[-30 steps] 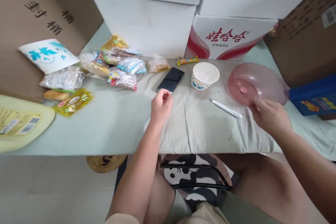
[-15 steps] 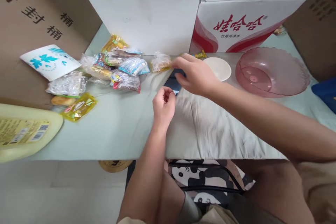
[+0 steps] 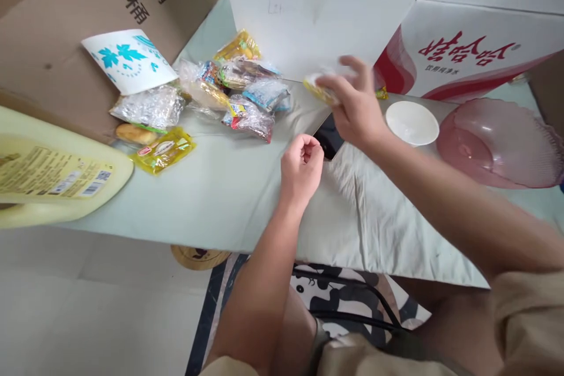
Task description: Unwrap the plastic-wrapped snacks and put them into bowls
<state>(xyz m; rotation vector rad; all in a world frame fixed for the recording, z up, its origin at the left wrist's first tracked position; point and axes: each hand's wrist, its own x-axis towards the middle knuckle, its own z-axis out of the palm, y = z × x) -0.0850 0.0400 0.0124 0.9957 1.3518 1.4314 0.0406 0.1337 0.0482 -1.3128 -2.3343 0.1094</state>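
Note:
My right hand (image 3: 359, 103) is closed on a clear-and-yellow plastic snack packet (image 3: 321, 87), raised above the table by the white box; both are partly smeared by motion. Lower and to the left, my left hand (image 3: 302, 167) hovers over the cloth with thumb and fingertips pinched together. What it pinches, if anything, I cannot make out. Behind the hands lies a dark phone (image 3: 329, 138), partly covered by them. A heap of wrapped snacks (image 3: 247, 88) sits left of the packet.
A white bowl (image 3: 412, 122) and a pink translucent basin (image 3: 497, 141) stand on the right. White cartons (image 3: 317, 12) line the back. At left are a paper cup (image 3: 127, 61) on its side, a yellow-wrapped snack (image 3: 165, 150) and a large pale-yellow jug (image 3: 66, 170).
My right hand has taken hold of the snack packet from beside the heap and lifted it. The left hand keeps its pinch. The view has turned, shifting the table's things rightward.

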